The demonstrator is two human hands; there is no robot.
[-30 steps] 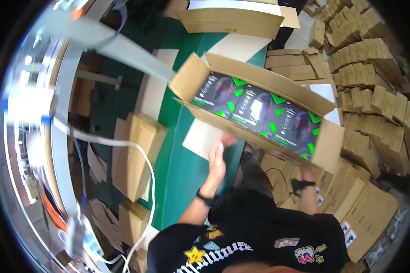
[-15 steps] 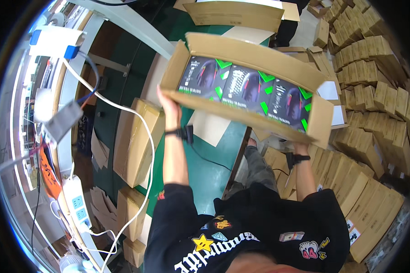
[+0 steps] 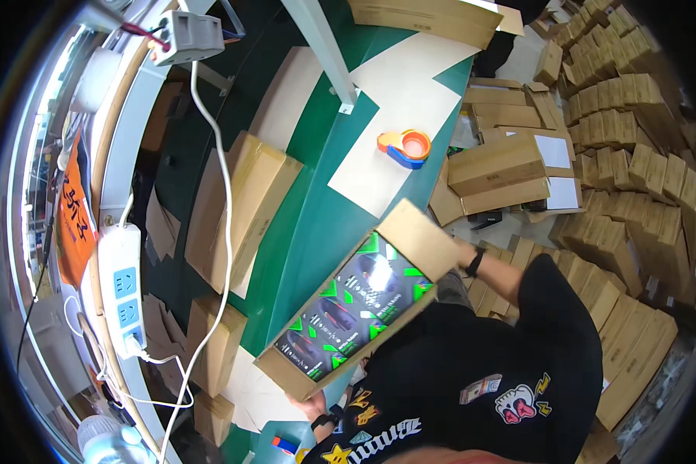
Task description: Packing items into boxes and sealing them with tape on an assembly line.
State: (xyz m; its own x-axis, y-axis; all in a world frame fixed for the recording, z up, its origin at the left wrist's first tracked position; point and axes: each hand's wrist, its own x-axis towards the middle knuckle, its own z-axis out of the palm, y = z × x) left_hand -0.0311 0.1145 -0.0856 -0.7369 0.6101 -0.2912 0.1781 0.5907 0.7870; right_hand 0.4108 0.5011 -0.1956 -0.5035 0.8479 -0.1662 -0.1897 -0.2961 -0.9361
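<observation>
Long open corrugated cardboard carton point(image 3: 356, 298), filled with glossy black-and-green retail boxes point(image 3: 346, 309), was held tilted just off the green table point(image 3: 317, 209) edge, left hand point(image 3: 305, 400) clamped under its near end and right hand point(image 3: 462, 255) gripping its far end flap.

The long green worktop point(image 3: 317, 209) carries a white sheet of paper point(image 3: 398, 116) near its right edge, with an orange and blue tape dispenser point(image 3: 404, 147) on that sheet. A flat brown cardboard box point(image 3: 425, 17) lies at the worktop's far end.
</observation>
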